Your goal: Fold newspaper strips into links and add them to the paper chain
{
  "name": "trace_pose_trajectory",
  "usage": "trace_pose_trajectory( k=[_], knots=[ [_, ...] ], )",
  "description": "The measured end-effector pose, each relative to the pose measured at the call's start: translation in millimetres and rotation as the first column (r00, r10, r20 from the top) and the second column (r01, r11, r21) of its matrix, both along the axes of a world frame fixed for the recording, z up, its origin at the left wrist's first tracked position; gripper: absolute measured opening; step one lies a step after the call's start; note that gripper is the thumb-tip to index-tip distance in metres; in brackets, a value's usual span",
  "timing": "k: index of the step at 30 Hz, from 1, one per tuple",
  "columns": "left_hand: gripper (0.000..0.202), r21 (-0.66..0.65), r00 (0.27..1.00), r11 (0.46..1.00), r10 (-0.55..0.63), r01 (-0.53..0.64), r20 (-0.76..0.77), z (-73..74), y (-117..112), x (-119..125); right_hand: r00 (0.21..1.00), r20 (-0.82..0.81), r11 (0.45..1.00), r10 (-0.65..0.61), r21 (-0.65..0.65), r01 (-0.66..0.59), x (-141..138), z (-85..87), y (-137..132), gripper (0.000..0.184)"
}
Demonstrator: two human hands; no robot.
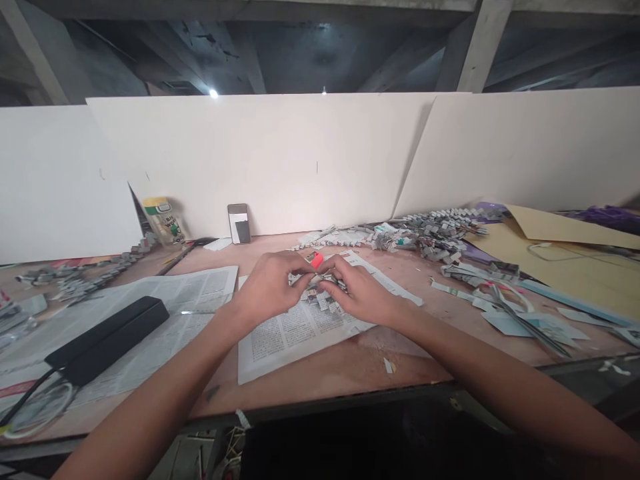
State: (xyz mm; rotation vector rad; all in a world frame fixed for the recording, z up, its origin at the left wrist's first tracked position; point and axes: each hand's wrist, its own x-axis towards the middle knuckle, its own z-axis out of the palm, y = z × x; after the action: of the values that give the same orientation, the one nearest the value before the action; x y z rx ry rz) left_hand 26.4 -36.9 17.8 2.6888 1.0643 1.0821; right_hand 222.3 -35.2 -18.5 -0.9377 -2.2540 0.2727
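Note:
My left hand point(273, 283) and my right hand point(357, 290) meet over a newspaper sheet point(280, 343) at the middle of the table. Both are closed in a pinch, fingertips almost touching, on a folded paper chain point(320, 300). Part of this grey-white chain hangs below the fingers above the newsprint; the piece right between the fingertips is too small to make out fully. Just behind the fingertips shows a small bright red-orange object point(317, 259), partly hidden by my hands.
Folded paper chains point(440, 230) pile up at the back right. Scissors point(530, 323) lie among paper scraps on the right. A long black case point(107, 340) rests on newspaper at left. A phone point(239, 224) and a yellow-lidded jar point(164, 220) stand by the white board point(270, 160).

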Motion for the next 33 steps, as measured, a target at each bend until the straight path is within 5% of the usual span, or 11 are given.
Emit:
trace_pose_trajectory(
  k=[3,8,11,16,20,24,26,33],
  knots=[
    [0.016,0.014,0.999,0.999,0.030,-0.030,0.021,-2.6,-0.1,2.2,0.999,-0.035,1.000,-0.007,0.008,0.007,-2.0,-1.3,0.3,0.018],
    [0.019,-0.235,0.979,0.960,-0.116,0.154,0.165,-1.3,0.2,3.6,0.988,-0.146,0.998,-0.053,0.007,0.055,-4.6,2.5,-2.9,0.009],
    [0.021,-0.305,0.958,0.933,-0.110,0.192,0.266,-1.7,6.2,3.1,0.972,-0.237,0.996,0.007,-0.089,-0.029,-5.4,7.4,-6.2,0.011],
    [0.021,-0.380,0.927,0.896,-0.081,0.228,0.366,-1.8,18.8,0.7,0.909,-0.385,0.863,0.162,-0.390,-0.319,-1.4,11.3,-0.8,0.023],
    [0.019,-0.405,0.939,0.882,-0.108,0.242,0.326,9.8,32.4,0.6,0.886,-0.450,0.788,0.114,-0.502,-0.356,2.5,18.3,13.6,0.027],
    [0.020,-0.364,0.946,0.895,-0.158,0.259,0.284,31.2,63.5,12.3,0.920,-0.388,0.793,0.045,-0.546,-0.269,2.6,43.3,43.4,0.036],
    [0.026,-0.300,0.906,0.915,-0.137,0.270,0.400,39.3,87.7,23.2,0.906,-0.419,0.821,0.052,-0.499,-0.278,2.4,57.6,69.2,0.038],
    [0.026,-0.229,0.805,0.951,-0.032,0.207,0.593,39.0,167.5,44.7,0.868,-0.495,0.894,0.033,-0.374,-0.247,1.2,69.2,158.0,0.030]
  ],
)
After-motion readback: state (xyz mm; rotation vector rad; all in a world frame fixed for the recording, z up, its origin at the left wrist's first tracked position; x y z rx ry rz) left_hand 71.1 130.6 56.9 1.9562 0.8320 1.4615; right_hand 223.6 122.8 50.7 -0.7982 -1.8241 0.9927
